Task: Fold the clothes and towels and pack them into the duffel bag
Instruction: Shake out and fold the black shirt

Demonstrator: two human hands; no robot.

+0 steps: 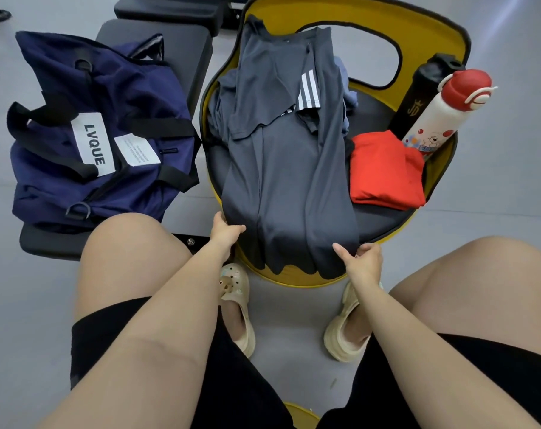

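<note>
A dark grey T-shirt (287,168) with white sleeve stripes lies lengthwise on the yellow chair (383,230), both sides folded inward, its hem hanging over the seat's front edge. My left hand (224,229) pinches the hem's left corner. My right hand (360,258) pinches the hem's right corner. A folded red garment (386,171) sits on the seat to the right of the shirt. A bluish cloth (348,88) peeks out from behind the shirt. The navy duffel bag (86,131), labelled LVQUE, rests on a black bench at the left; whether its zip is open cannot be seen.
A black bottle (421,94) and a white bottle with a red cap (442,113) lean at the chair's right side. The black bench (157,51) holds the bag. My knees and cream clogs (238,308) are below the chair on grey floor.
</note>
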